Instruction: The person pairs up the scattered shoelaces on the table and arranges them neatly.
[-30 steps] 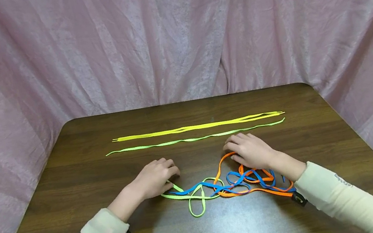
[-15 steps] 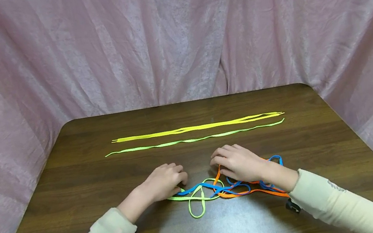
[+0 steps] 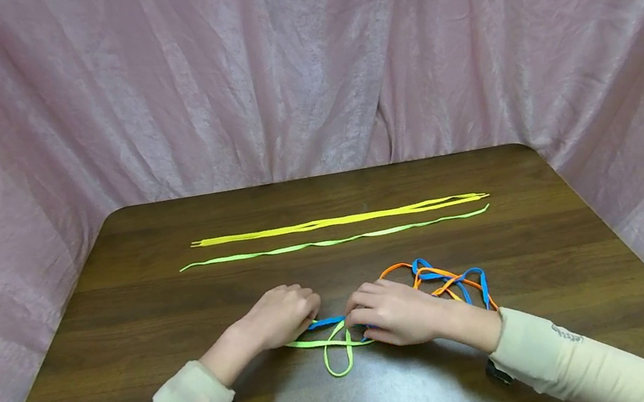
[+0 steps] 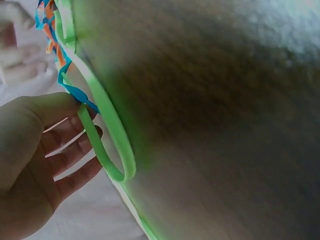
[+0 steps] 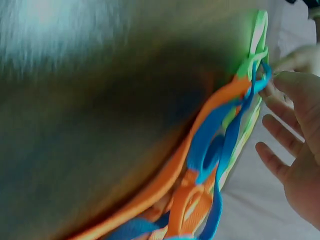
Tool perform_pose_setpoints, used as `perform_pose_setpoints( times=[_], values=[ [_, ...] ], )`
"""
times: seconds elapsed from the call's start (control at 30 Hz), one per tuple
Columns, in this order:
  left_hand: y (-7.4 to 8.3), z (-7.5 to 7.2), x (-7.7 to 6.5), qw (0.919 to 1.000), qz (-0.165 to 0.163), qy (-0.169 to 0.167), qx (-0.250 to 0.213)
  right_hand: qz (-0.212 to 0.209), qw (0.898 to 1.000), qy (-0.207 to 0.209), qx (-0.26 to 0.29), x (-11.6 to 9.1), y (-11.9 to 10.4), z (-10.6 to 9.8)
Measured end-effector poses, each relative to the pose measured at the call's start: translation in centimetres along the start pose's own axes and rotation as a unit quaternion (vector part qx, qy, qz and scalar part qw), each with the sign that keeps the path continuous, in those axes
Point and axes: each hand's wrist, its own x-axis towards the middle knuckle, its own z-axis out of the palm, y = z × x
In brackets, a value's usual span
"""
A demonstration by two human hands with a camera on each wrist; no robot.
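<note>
A tangle of flat shoelaces lies between the hands. My left hand pinches the blue shoelace near its end, between thumb and index finger; the other fingers are spread apart. A loop of the light green shoelace comes up to that thumb's tip. My right hand reaches over the middle of the tangle, and its thumb and index finger hold a bend of the blue shoelace. The orange shoelace curves out from under that hand, wound through blue loops. In the head view the right hand hides the crossing.
Farther back on the brown wooden table, yellow shoelaces lie straight from side to side. One green shoelace lies parallel just in front of them. A pink curtain hangs behind the table and along its sides.
My right hand has moved left and nearer, from the orange loop to the blue lace, uncovering the tangle's right part. My left hand has shifted slightly right onto the blue lace's end.
</note>
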Motion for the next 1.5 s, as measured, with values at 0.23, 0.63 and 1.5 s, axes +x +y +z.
perform_pose_setpoints(
  times=[0.23, 0.63, 1.5],
  values=[
    [-0.4, -0.6, -0.3, 0.9998, -0.014, 0.015, -0.004, -0.056, 0.998, -0.009, -0.01, 0.5, -1.8, 0.4],
    [-1.2, -1.5, -1.0, 0.9991, -0.03, 0.028, 0.002, -0.073, 0.996, -0.01, -0.051, 0.6, -2.4, 1.8],
    [-5.2, -2.0, -5.2, 0.9924, -0.116, 0.041, -0.012, 0.101, 0.99, 0.086, 0.055, -2.1, 2.7, -4.0]
  ],
)
